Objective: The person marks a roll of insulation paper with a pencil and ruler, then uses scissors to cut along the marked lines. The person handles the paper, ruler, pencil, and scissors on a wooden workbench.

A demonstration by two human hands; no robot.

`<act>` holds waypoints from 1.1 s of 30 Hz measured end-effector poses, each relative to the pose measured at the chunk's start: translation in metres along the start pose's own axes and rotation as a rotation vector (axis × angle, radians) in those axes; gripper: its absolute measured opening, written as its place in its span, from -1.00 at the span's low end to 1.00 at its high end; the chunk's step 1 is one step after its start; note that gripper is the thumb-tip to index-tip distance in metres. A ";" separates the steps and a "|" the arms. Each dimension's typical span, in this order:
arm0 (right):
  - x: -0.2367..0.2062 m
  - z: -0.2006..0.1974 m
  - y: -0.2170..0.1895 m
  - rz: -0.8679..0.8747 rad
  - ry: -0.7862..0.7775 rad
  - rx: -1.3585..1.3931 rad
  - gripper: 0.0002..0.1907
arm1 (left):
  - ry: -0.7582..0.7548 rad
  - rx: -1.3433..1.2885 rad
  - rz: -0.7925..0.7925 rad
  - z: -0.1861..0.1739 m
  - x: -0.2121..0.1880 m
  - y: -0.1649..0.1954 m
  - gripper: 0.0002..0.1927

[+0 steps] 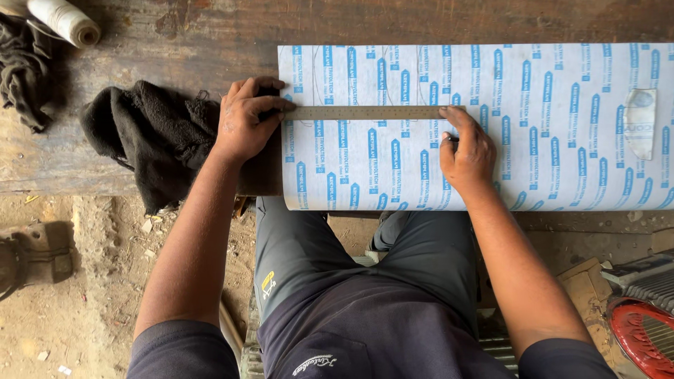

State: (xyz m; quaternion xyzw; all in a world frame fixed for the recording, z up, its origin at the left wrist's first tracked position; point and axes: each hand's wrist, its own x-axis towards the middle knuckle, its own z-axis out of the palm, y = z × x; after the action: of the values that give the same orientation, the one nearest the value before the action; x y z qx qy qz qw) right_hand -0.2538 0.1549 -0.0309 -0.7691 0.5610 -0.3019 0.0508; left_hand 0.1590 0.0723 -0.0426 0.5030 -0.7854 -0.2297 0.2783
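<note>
A white sheet with blue printed marks (547,140) lies on a worn wooden bench (175,42). Across its left part rests a long metal ruler (365,112). My left hand (244,123) presses the ruler's left end at the sheet's edge, fingers curled over it. My right hand (467,151) holds down the ruler's right end with a fingertip and grips a small dark object, mostly hidden under the palm. My legs in grey trousers show below the bench.
A black cloth (154,140) lies left of the sheet, another dark rag (24,67) at the far left. A spool of white thread (67,20) sits top left. A red round part (642,337) lies on the ground, bottom right.
</note>
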 end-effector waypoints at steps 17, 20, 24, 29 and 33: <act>-0.005 0.007 0.009 0.021 0.021 -0.069 -0.50 | -0.011 0.009 0.013 0.001 -0.002 -0.006 -0.74; -0.006 0.008 0.011 0.061 0.037 -0.044 -0.50 | -0.013 0.016 0.006 0.001 -0.002 -0.006 -0.74; -0.006 0.010 0.014 0.124 0.036 -0.014 -0.50 | -0.017 0.017 0.002 0.000 -0.001 -0.006 -0.73; -0.006 0.010 0.015 0.096 0.018 -0.023 -0.46 | -0.025 0.014 -0.008 0.000 -0.002 -0.005 -0.71; -0.005 0.011 0.017 0.112 0.000 -0.026 -0.45 | -0.017 0.015 -0.001 0.000 -0.001 -0.005 -0.77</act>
State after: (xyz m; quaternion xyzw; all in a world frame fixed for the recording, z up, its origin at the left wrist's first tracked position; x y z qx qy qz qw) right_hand -0.2630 0.1509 -0.0486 -0.7371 0.6070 -0.2912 0.0577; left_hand 0.1629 0.0715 -0.0460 0.5036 -0.7891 -0.2281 0.2678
